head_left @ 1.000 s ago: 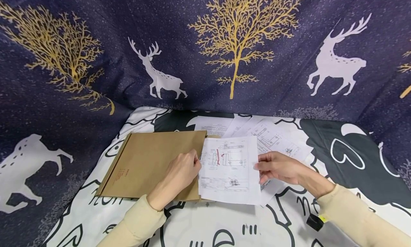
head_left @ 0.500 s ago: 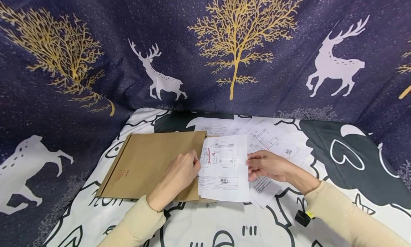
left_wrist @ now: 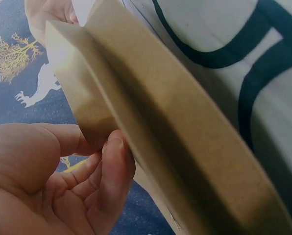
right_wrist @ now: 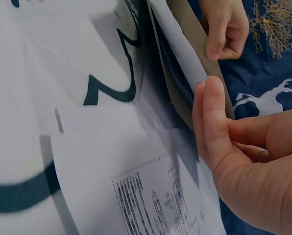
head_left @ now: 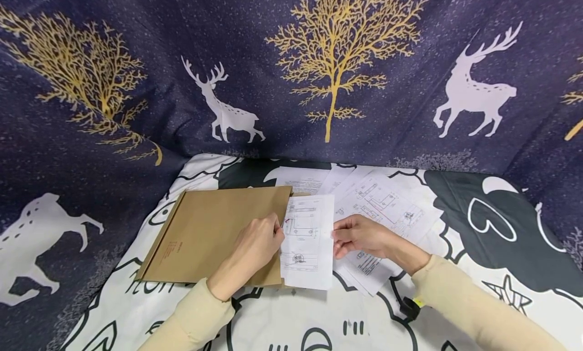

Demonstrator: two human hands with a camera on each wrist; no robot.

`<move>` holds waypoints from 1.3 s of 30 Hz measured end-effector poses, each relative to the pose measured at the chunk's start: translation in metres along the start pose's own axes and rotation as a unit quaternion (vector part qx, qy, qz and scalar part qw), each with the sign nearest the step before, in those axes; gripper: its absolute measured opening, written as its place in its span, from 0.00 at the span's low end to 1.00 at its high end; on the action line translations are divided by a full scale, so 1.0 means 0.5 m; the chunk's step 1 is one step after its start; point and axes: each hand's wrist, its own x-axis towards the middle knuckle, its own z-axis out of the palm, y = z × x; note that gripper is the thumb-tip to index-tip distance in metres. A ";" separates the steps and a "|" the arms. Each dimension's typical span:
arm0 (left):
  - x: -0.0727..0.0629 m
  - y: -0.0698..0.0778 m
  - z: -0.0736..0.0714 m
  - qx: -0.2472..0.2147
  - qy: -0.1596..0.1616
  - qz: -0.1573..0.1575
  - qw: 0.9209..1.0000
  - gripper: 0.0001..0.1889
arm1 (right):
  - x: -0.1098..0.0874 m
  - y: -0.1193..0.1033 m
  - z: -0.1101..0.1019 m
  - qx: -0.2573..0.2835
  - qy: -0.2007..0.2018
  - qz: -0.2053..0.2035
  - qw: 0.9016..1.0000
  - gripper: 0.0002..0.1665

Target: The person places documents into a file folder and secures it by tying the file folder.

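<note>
A brown kraft paper envelope (head_left: 205, 229) lies at the left in the head view, its mouth facing right. My left hand (head_left: 258, 243) pinches the upper edge of that mouth between thumb and fingers; in the left wrist view the envelope (left_wrist: 151, 112) gapes open beside the fingers (left_wrist: 117, 161). A printed sheet of paper (head_left: 309, 244) with line drawings sits partly inside the mouth, its left part hidden. My right hand (head_left: 362, 237) pinches this sheet by its right edge. The right wrist view shows the sheet (right_wrist: 178, 44) curving between the envelope's two sides, at the fingertips (right_wrist: 213, 88).
Several loose printed sheets (head_left: 387, 204) lie fanned out behind and beneath my right hand. Another text page (head_left: 302, 176) lies behind the envelope. A patterned white and dark cloth (head_left: 346, 320) covers the surface, and a navy curtain (head_left: 291, 87) with deer and trees hangs behind.
My right hand has moved left, sliding the sheet further into the envelope, so less of its drawing shows. My left hand keeps its hold on the envelope's mouth.
</note>
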 end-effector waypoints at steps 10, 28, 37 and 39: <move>0.000 -0.001 -0.002 -0.002 0.005 0.005 1.000 0.08 | 0.029 0.002 0.027 -0.002 0.010 -0.002 1.000 0.07; 0.000 -0.003 0.000 0.008 0.014 0.014 1.000 0.07 | 0.074 0.003 0.058 -0.025 0.048 0.004 0.999 0.08; 0.000 -0.006 0.004 0.006 0.015 0.018 1.000 0.07 | 0.093 0.003 0.080 -0.024 0.064 0.008 0.998 0.07; 0.001 -0.006 0.004 0.005 0.016 0.018 1.000 0.07 | 0.097 0.001 0.083 -0.024 0.066 0.009 0.998 0.07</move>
